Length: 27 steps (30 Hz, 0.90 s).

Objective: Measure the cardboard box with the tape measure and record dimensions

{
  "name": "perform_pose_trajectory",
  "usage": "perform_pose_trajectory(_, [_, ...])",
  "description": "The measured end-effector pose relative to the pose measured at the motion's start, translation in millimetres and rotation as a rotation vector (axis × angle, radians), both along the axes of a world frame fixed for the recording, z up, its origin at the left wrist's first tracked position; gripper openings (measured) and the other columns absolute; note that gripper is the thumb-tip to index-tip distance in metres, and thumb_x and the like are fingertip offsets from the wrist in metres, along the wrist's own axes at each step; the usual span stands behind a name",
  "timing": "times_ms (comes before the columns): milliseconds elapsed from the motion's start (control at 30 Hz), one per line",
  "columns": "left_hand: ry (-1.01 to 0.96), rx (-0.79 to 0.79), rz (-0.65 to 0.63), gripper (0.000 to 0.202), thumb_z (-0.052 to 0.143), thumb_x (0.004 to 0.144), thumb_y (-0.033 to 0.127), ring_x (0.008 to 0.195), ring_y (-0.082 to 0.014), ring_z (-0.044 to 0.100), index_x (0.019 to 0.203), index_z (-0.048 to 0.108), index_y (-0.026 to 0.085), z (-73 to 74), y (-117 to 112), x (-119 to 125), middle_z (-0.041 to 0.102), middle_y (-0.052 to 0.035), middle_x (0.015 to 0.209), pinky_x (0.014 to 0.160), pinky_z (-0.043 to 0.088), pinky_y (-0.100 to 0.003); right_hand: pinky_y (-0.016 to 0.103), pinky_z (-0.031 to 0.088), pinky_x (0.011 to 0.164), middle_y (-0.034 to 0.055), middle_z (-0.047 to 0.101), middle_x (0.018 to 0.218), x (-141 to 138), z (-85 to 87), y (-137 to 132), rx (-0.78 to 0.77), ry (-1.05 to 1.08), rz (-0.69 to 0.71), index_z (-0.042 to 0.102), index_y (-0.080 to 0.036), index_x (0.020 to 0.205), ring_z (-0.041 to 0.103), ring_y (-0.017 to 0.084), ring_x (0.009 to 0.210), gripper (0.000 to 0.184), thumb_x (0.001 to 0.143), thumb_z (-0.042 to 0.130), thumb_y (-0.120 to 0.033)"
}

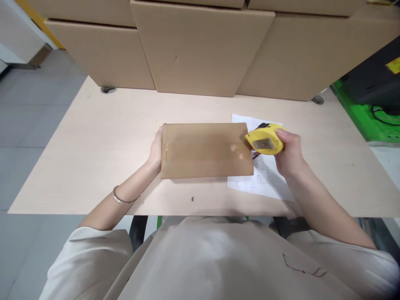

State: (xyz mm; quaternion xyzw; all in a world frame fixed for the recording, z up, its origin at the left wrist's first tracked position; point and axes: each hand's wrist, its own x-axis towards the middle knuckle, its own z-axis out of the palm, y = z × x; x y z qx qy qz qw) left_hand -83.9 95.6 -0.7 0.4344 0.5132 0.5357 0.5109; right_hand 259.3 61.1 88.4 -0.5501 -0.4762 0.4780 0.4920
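At the brown box, the left hand touches its left end — grip unclear — right hand clutching a tape measure opposite.

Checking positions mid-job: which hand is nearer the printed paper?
Right. The right hand, holding the yellow tape measure, is at the right side of the paper; the left hand is against the cardboard box's left end, farther away.

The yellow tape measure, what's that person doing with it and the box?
A person at a pale table has their left hand against the left end of a brown cardboard box. Their right hand holds the yellow tape measure by the box's right end. A printed sheet lies there, partly hidden by the box.
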Motion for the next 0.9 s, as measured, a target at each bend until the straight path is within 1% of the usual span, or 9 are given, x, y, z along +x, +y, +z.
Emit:
perform_pose_trajectory(100, [-0.152, 0.059, 0.118, 0.081, 0.047, 0.097, 0.093, 0.128, -0.0339, 0.078, 0.137, 0.07, 0.027, 27.2, -12, 0, 0.083, -0.0079, 0.126, 0.11, 0.066, -0.052, 0.04, 0.056, 0.057, 0.0074, 0.072, 0.085, -13, 23.3, 14, 0.143, 0.095, -0.051, 0.071, -0.028, 0.088, 0.072, 0.031, 0.078, 0.031, 0.08, 0.065, -0.058])
perform_pose_trajectory(167, [-0.145, 0.295, 0.176, 0.079, 0.057, 0.095, 0.09, 0.142, -0.0331, 0.07, 0.152, 0.06, 0.035, 45.8, -21, -5, 0.077, -0.0041, 0.143, 0.121, 0.06, -0.054, 0.038, 0.054, 0.057, 0.0078, 0.07, 0.088, -22, 34.4, 33, 0.22, 0.181, -0.057, 0.066, -0.028, 0.088, 0.072, 0.03, 0.082, 0.031, 0.08, 0.063, -0.059])
perform_pose_trajectory(233, [-0.03, 0.568, 0.096, 0.081, 0.07, 0.092, 0.085, 0.155, -0.0334, 0.061, 0.16, 0.051, 0.045, 60.4, -30, -11, 0.068, 0.0, 0.158, 0.13, 0.051, -0.056, 0.035, 0.052, 0.057, 0.0075, 0.065, 0.085, -32, 38.1, 57, 0.238, 0.314, -0.031, 0.061, -0.027, 0.086, 0.067, 0.026, 0.077, 0.038, 0.083, 0.059, -0.065])
perform_pose_trajectory(367, [0.271, 0.91, -0.152, 0.11, 0.089, 0.069, 0.086, 0.156, -0.0399, 0.058, 0.165, 0.049, 0.049, 74.0, -50, -5, 0.06, -0.0025, 0.168, 0.136, 0.043, -0.062, 0.034, 0.051, 0.055, 0.0037, 0.055, 0.072, -56, 24.5, 100, 0.04, 0.539, 0.009, 0.055, -0.028, 0.086, 0.058, 0.023, 0.066, 0.056, 0.087, 0.053, -0.084])
perform_pose_trajectory(467, [0.446, 1.042, -0.183, 0.104, 0.092, 0.069, 0.081, 0.16, -0.0426, 0.053, 0.159, 0.057, 0.042, 70.8, -65, 17, 0.059, -0.0077, 0.168, 0.135, 0.041, -0.07, 0.033, 0.05, 0.053, 0.0019, 0.057, 0.068, -75, 4.0, 116, -0.099, 0.67, 0.016, 0.056, -0.028, 0.087, 0.058, 0.022, 0.063, 0.053, 0.088, 0.062, -0.081])
perform_pose_trajectory(567, [0.55, 1.119, -0.152, 0.088, 0.092, 0.083, 0.064, 0.164, -0.0404, 0.047, 0.157, 0.056, 0.032, 57.5, -83, 42, 0.065, -0.0125, 0.16, 0.132, 0.044, -0.072, 0.031, 0.051, 0.054, 0.0021, 0.062, 0.07, -89, -16.1, 121, -0.148, 0.701, 0.057, 0.059, -0.027, 0.089, 0.062, 0.021, 0.065, 0.054, 0.088, 0.063, -0.08])
perform_pose_trajectory(700, [0.596, 1.147, -0.188, 0.082, 0.085, 0.091, 0.062, 0.16, -0.0364, 0.053, 0.159, 0.053, 0.029, 41.6, -104, 56, 0.076, -0.0124, 0.141, 0.132, 0.047, -0.065, 0.032, 0.053, 0.058, 0.0037, 0.067, 0.079, -85, -22.7, 126, -0.078, 0.444, 0.127, 0.061, -0.028, 0.095, 0.067, 0.022, 0.072, 0.057, 0.087, 0.055, -0.084])
perform_pose_trajectory(800, [0.451, 1.01, -0.246, 0.061, 0.056, 0.106, 0.07, 0.155, -0.0343, 0.058, 0.154, 0.059, 0.032, 45.1, -101, 50, 0.073, -0.0123, 0.144, 0.135, 0.043, -0.061, 0.033, 0.053, 0.059, 0.0053, 0.068, 0.083, -68, -1.6, 133, 0.02, 0.192, 0.112, 0.062, -0.029, 0.097, 0.067, 0.023, 0.073, 0.059, 0.087, 0.047, -0.085])
perform_pose_trajectory(900, [0.245, 0.757, -0.118, 0.047, 0.049, 0.11, 0.066, 0.155, -0.0324, 0.058, 0.148, 0.061, 0.04, 53.3, -65, 39, 0.065, -0.0059, 0.156, 0.134, 0.044, -0.059, 0.035, 0.047, 0.053, 0.006, 0.069, 0.082, -55, 34.9, 138, 0.112, 0.055, 0.205, 0.065, -0.029, 0.094, 0.06, 0.023, 0.064, 0.059, 0.08, 0.051, -0.085])
